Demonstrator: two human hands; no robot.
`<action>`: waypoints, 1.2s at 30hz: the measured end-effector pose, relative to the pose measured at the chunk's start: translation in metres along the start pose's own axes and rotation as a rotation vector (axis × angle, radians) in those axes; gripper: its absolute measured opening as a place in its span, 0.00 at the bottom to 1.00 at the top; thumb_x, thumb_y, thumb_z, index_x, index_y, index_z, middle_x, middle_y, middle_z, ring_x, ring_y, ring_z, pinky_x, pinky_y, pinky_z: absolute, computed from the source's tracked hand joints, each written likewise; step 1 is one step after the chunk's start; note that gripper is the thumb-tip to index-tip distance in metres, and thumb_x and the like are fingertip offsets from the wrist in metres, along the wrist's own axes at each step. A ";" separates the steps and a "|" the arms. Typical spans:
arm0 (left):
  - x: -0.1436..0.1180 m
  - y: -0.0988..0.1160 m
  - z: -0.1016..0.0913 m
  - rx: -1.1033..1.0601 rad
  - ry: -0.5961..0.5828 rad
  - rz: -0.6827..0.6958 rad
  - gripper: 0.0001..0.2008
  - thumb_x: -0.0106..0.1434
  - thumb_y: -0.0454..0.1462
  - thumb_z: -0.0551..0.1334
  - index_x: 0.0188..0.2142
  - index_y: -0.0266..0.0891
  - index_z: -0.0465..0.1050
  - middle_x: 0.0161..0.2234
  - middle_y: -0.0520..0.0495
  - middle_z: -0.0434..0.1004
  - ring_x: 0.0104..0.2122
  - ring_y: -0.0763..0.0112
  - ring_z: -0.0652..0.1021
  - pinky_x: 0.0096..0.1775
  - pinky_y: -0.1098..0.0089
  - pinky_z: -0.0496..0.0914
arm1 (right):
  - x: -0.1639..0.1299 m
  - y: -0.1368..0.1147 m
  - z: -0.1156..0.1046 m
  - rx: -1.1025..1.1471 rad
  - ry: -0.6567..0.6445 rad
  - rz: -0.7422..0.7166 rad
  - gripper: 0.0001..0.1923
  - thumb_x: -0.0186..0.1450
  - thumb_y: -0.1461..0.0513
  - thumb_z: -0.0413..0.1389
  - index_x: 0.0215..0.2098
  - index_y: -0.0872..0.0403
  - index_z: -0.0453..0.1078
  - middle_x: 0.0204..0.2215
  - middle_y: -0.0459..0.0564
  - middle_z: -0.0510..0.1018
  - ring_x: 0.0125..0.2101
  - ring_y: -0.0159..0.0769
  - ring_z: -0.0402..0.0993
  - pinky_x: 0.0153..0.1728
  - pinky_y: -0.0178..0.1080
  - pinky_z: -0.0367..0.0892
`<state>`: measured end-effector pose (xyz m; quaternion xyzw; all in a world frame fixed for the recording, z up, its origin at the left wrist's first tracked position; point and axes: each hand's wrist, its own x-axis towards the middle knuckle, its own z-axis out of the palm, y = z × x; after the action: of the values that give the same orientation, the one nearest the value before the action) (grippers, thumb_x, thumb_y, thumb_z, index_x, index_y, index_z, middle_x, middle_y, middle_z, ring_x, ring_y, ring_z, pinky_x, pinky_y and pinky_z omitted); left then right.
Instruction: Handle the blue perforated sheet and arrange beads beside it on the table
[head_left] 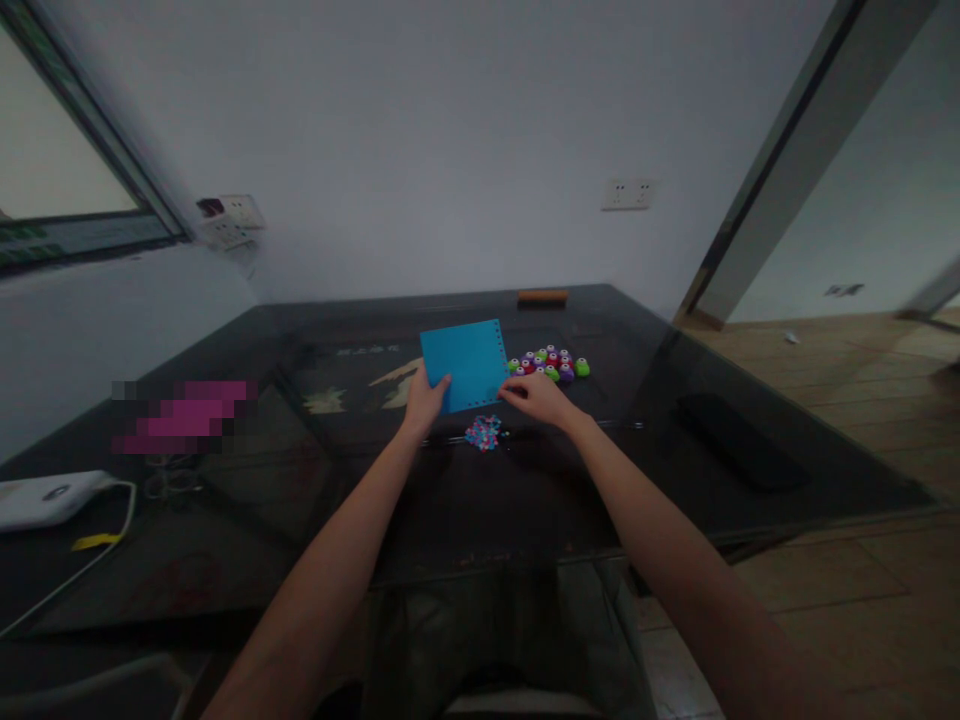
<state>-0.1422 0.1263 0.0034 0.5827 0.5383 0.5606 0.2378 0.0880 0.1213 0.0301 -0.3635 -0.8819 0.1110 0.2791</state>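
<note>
A blue paper sheet (469, 362) with small punched holes along its right and lower edges is held above the dark glass table (570, 490). My left hand (424, 402) grips its lower left corner, thumb on top. My right hand (536, 399) touches the sheet's lower right corner; whether it holds something small is hidden. Just below the sheet lies a little pile of pink and blue paper bits (484, 433). Several small colourful punches (550, 364) in green, purple and red cluster to the right of the sheet.
An orange-brown block (542, 297) sits at the table's far edge. A black flat object (739, 440) lies on the right. A white device with a cable (46, 497) and a pink item (187, 415) are at the left. Wooden floor lies beyond the table's right edge.
</note>
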 end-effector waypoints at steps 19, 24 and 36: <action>-0.001 0.002 0.002 0.070 0.002 -0.018 0.20 0.57 0.33 0.60 0.50 0.32 0.66 0.47 0.36 0.73 0.47 0.55 0.73 0.51 0.55 0.65 | 0.000 -0.008 0.004 0.003 -0.035 -0.004 0.12 0.65 0.59 0.51 0.35 0.54 0.76 0.27 0.48 0.78 0.26 0.32 0.69 0.28 0.33 0.55; -0.003 0.005 0.004 0.061 -0.012 -0.010 0.19 0.57 0.33 0.60 0.49 0.33 0.67 0.48 0.36 0.72 0.48 0.55 0.72 0.52 0.55 0.64 | 0.000 -0.007 0.006 -0.011 -0.059 -0.013 0.12 0.65 0.57 0.51 0.37 0.53 0.76 0.28 0.48 0.79 0.27 0.32 0.70 0.30 0.33 0.57; -0.005 0.006 0.007 0.032 -0.022 -0.004 0.17 0.55 0.33 0.61 0.45 0.35 0.69 0.45 0.38 0.74 0.46 0.55 0.73 0.51 0.54 0.65 | 0.000 -0.010 0.010 -0.058 -0.085 -0.028 0.13 0.65 0.57 0.51 0.40 0.51 0.76 0.30 0.49 0.80 0.29 0.34 0.72 0.30 0.34 0.57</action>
<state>-0.1327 0.1223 0.0048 0.5916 0.5455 0.5449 0.2355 0.0767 0.1142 0.0255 -0.3540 -0.9007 0.0970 0.2324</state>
